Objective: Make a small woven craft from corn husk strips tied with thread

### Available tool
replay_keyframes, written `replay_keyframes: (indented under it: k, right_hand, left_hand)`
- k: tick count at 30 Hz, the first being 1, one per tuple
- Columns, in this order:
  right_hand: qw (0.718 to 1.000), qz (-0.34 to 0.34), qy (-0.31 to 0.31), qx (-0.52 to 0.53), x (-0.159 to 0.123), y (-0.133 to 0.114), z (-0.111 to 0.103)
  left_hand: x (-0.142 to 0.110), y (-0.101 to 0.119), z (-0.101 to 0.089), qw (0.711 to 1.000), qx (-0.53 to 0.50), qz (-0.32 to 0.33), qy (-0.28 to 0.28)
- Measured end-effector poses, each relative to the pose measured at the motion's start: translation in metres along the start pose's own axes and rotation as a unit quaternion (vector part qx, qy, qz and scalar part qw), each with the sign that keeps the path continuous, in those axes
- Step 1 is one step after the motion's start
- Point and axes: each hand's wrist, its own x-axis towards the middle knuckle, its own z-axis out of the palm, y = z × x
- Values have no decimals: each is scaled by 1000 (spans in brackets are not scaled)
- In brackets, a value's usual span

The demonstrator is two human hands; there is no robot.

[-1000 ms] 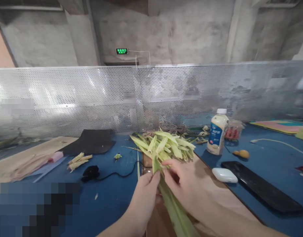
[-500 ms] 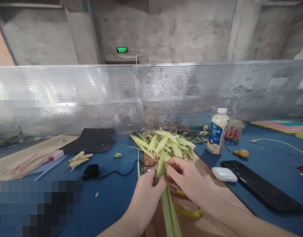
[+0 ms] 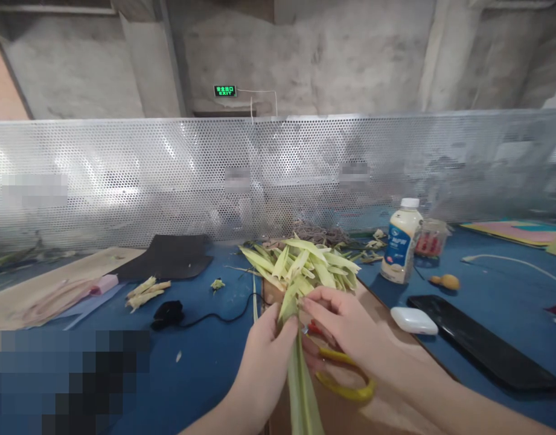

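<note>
Centre of frame, low: a long green leaf strip (image 3: 300, 386), long axis running nearly straight up and down the picture, top leaning a little left. Its lower end leaves by the bottom edge; its upper end lies against the pile of pale leaves (image 3: 325, 266) (hard to say where strip stops and pile begins).

Left hand (image 3: 262, 356) on the strip's left side, thumb and fingers closed on it below the upper end. Right hand (image 3: 345, 317) comes in from the right, thumb and forefinger drawn together on the strip's right edge – a touch higher than the left thumb. So both grips sit close together near the top, one each side, and the long tail hangs toward the viewer. Whether the strip is one leaf or several folded, cannot tell.

Beneath the right wrist – yellow-handled scissors (image 3: 350, 394), on the brown board (image 3: 338, 422), just right of the strip; blades mostly hidden. White-capped bottle (image 3: 401, 244) upright, right of the pile; dark phone (image 3: 486, 344) at lower right, flat.
</note>
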Motion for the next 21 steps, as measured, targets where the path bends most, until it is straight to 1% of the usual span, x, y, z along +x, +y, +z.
replay_keyframes:
  k: [5, 8, 11, 16, 19, 21]
  right_hand:
    - [999, 27, -20, 33, -4, -7, 0]
    - [994, 59, -51, 72, -4, -15, 0]
    - [990, 84, -68, 91, -6, -21, 0]
    - [990, 88, -50, 99, -7, -21, -2]
    - [990, 87, -49, 99, -6, -19, -6]
    - [990, 84, -58, 99, -5, -19, -8]
  left_hand:
    - [0, 2, 1, 1000, -8, 1, -3]
    - [-1, 1, 2, 1000, -7, -7, 3]
    - [0, 1, 2, 1000, 4, -1, 9]
    - [2, 0, -1, 1000, 21, 19, 8]
    - [5, -1, -3, 1000, 6, 10, 3]
    - [6, -2, -4, 1000, -6, 1, 12]
